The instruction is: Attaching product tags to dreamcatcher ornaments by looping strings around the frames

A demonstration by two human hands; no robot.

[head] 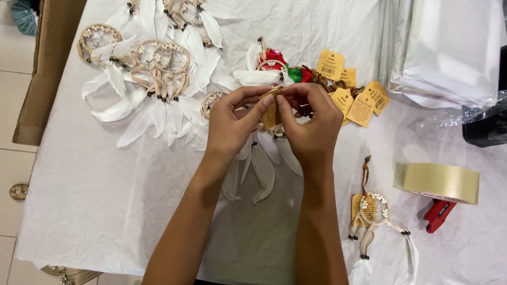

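1. Hands are seen at the centre of the frame in the head view: the left hand (231, 122) and the right hand (311, 124) are brought together, fingertips nearly touching.
2. A small yellow tag (271, 112) is pinched between thumb and forefinger of both hands, the fingers narrowly closed on it.
3. A white-feathered dreamcatcher (259, 163) is hung just below the hands, its feathers spread over the white table cover (105, 200); its hoop is mostly hidden behind the fingers.
4. A pile of white dreamcatchers (158, 68) is laid at the upper left of the frame.
5. A dreamcatcher with red and green feathers (285, 67) is placed just above the hands, and loose yellow tags (359, 100) are scattered to its right.
6. A tagged dreamcatcher (372, 211) is laid at the lower right, well apart from the hands.
7. A roll of tape (437, 182) with a red dispenser (437, 214) is seen at the right edge.
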